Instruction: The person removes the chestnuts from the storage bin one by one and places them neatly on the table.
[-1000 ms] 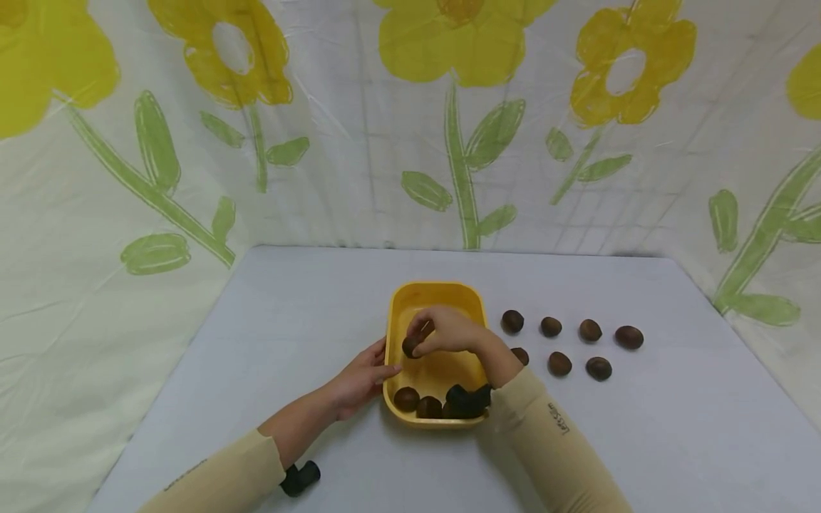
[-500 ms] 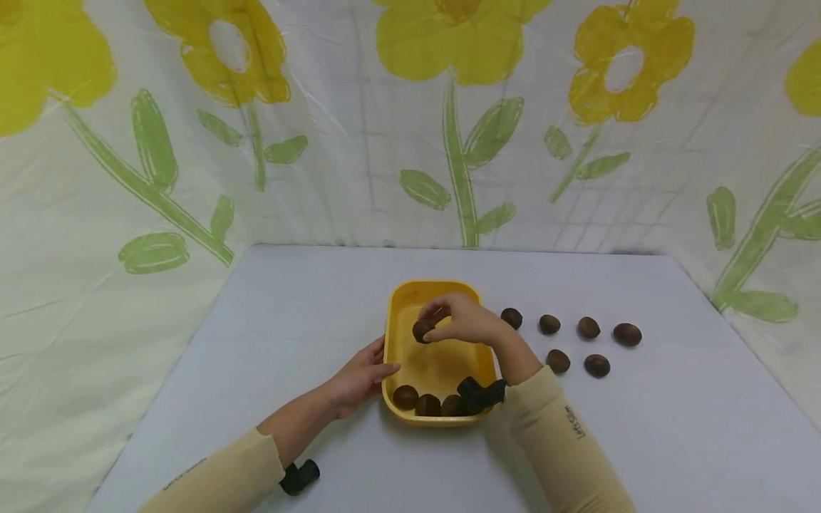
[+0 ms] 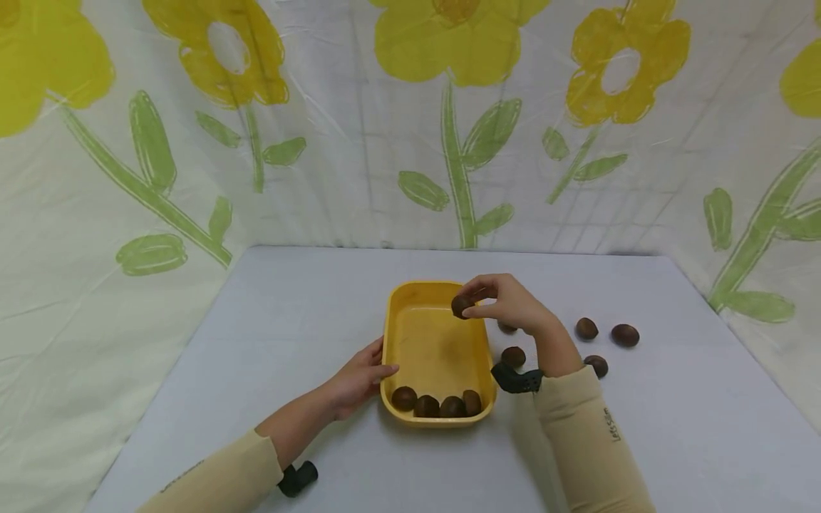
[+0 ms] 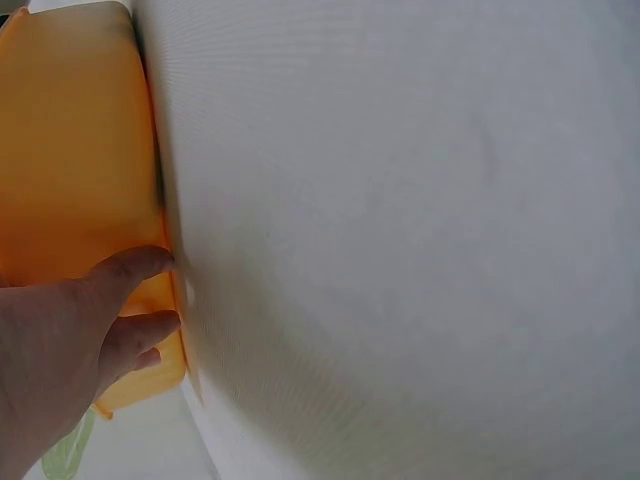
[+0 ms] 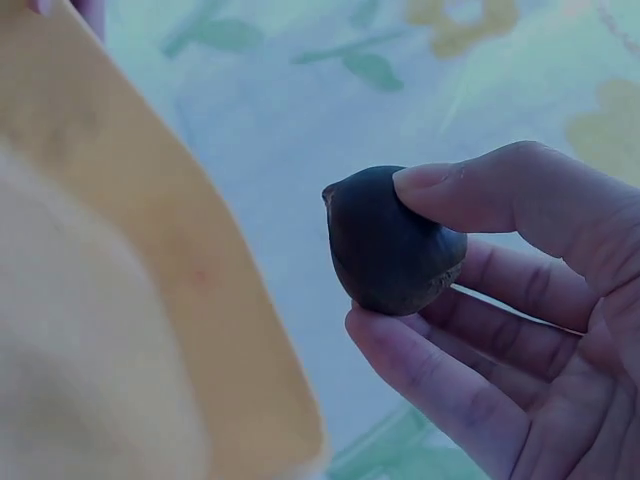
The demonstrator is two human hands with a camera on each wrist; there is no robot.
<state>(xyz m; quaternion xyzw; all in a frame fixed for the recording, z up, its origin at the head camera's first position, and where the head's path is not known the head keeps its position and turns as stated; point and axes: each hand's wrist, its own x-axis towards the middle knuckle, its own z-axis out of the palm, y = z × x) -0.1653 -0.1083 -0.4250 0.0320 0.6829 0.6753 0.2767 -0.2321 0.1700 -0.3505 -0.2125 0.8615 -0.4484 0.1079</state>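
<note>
My left hand point(image 3: 360, 377) grips the left side of a yellow plastic tray point(image 3: 423, 345), thumb over the rim. In the left wrist view its fingers point(image 4: 145, 325) lie along the tray's outer wall. Between thumb and fingertips, my right hand point(image 3: 513, 303) pinches a dark brown chestnut point(image 3: 461, 307), raised over the tray's far right corner. The right wrist view shows this chestnut point(image 5: 390, 245) close up, its pointed tip facing away from the palm. Several other chestnuts point(image 3: 404, 398) sit in a row along the tray's near wall.
On the white table point(image 3: 308, 306), right of the tray, several chestnuts point(image 3: 625, 335) lie spread out, some partly hidden by the right hand and forearm. Each wrist carries a black camera point(image 3: 516, 377). A cloth with painted flowers point(image 3: 449, 43) hangs behind the table.
My right hand has moved right and away with the chestnut, from over the tray's middle to its far right corner. The left hand keeps its hold on the tray.
</note>
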